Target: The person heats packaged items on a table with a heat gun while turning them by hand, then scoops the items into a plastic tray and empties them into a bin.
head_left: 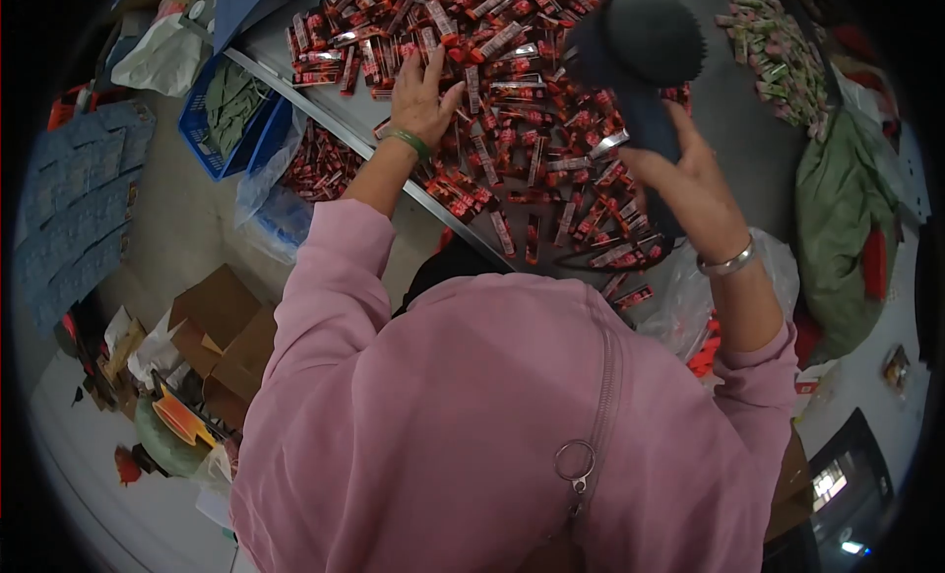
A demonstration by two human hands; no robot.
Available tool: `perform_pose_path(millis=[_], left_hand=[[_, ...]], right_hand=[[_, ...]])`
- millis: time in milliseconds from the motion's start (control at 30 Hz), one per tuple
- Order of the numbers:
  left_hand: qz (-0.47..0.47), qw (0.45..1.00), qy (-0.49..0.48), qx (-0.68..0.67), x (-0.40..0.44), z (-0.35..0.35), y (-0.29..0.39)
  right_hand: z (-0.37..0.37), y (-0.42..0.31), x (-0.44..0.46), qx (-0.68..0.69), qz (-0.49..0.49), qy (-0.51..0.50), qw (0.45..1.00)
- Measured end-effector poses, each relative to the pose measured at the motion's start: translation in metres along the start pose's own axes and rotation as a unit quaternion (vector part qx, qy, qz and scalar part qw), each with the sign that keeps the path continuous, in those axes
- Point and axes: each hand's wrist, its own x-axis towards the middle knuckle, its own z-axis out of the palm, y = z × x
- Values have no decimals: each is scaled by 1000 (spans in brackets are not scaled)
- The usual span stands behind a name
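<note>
Many small red packets with pale ends point(512, 91) lie spread over the grey table point(325, 110). My left hand point(421, 102), with a green bangle at the wrist, rests on the packets at the table's left part, its fingers spread and nothing held. My right hand point(689, 174), wearing a silver bangle, is closed round the handle of a dark tool with a round black head point(655, 36). The tool is held above the right part of the packets, its head pointing away from me. A dark cord loops near the table's front edge.
Green and pink packets point(778, 56) lie at the back right, near a green cloth point(842, 238). A clear plastic bag point(689, 302) hangs by the table's front. Left of the table are blue baskets point(212, 130), one holding red packets, and cardboard boxes point(221, 317).
</note>
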Motion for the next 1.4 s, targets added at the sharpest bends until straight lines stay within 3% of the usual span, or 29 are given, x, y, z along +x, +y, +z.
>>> perform_pose_path(millis=[67, 133, 200, 267, 300, 367, 400, 433, 533, 600, 733, 800, 900, 967, 1033, 1067, 1100, 1167, 1233, 1300, 1333, 1400], left_hand=[[14, 999, -31, -10, -2, -7, 4], [16, 995, 78, 66, -6, -22, 1], [-13, 989, 112, 99, -8, -33, -16], [-117, 973, 174, 101, -9, -29, -59], [-118, 972, 175, 102, -9, -28, -83], [-163, 923, 133, 322, -12, -24, -116], [-208, 942, 194, 180, -7, -36, -103], [-208, 942, 193, 178, -6, -36, -108], [-219, 954, 141, 152, 10, -38, -123], [-190, 956, 81, 207, 17, -38, -127], [-167, 968, 106, 152, 21, -25, -117], [-183, 974, 116, 59, 20, -16, -108], [-138, 983, 87, 80, 15, -20, -91], [-90, 988, 85, 91, 12, -22, -98], [45, 969, 54, 237, 17, -37, -102], [-58, 982, 158, 85, 17, -44, -87], [-58, 982, 162, 83, 20, -45, -89], [-234, 943, 213, 103, 23, -47, -113], [-258, 934, 216, 123, 30, -47, -137], [-243, 945, 104, 194, 35, -49, -143], [-242, 945, 106, 194, 38, -46, -142], [-230, 963, 69, 122, 43, -35, -133]], right_hand=[[8, -2, -8, -36, 38, -129, 990], [10, -4, -3, -38, 47, -150, 987], [11, -2, 10, -42, -6, -39, 998], [4, -1, 24, -10, -17, -4, 1000], [3, 0, 29, 23, -27, 29, 999], [5, -4, 17, 10, -13, 2, 1000], [6, -6, 10, -3, -1, -23, 1000], [10, -7, 4, -4, 1, -21, 1000], [22, -12, 1, -22, 57, -171, 983], [23, -10, 10, -32, 41, -130, 990], [10, -9, 28, -35, -11, 11, 999], [6, -16, 16, -12, -7, 7, 1000], [1, -19, 3, -23, 45, -130, 990], [-9, -24, 9, -11, 53, -112, 992], [-27, -24, 23, 1, 64, -94, 994], [-42, -22, 41, -7, 18, -44, 999], [-50, -22, 58, -16, -28, 6, 999], [-50, -29, 79, -4, -37, 121, 992], [-55, -34, 89, 10, -33, 114, 993], [-42, -43, 88, 0, -35, 17, 999], [-36, -45, 88, 1, -37, 17, 999], [-22, -50, 91, 21, -22, -105, 994]])
